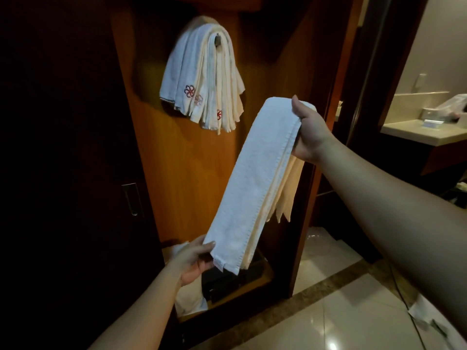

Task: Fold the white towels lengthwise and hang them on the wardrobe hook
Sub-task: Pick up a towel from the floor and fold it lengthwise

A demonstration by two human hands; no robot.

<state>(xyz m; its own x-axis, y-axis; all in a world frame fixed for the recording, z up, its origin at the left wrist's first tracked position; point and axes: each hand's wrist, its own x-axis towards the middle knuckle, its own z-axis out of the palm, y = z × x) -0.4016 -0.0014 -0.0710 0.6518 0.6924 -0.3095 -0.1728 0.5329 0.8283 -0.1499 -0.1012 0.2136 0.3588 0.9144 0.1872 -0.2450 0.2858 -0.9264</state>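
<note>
A long white towel [257, 178], folded into a narrow strip, stretches diagonally in front of the open wardrobe. My right hand [309, 133] grips its upper end, thumb on top, with loose layers hanging below the hand. My left hand [195, 260] pinches its lower end near the corner. Up to the left, several folded white towels [202, 77] with red flower emblems hang over the wardrobe hook [217, 39], which peeks out at their top.
The wardrobe's wooden back panel [182, 160] is behind the towel, with a dark sliding door and its handle [131, 199] to the left. Dark items and more white cloth [188, 303] lie on the wardrobe floor. A bathroom counter [419, 133] is at right, above a glossy tiled floor.
</note>
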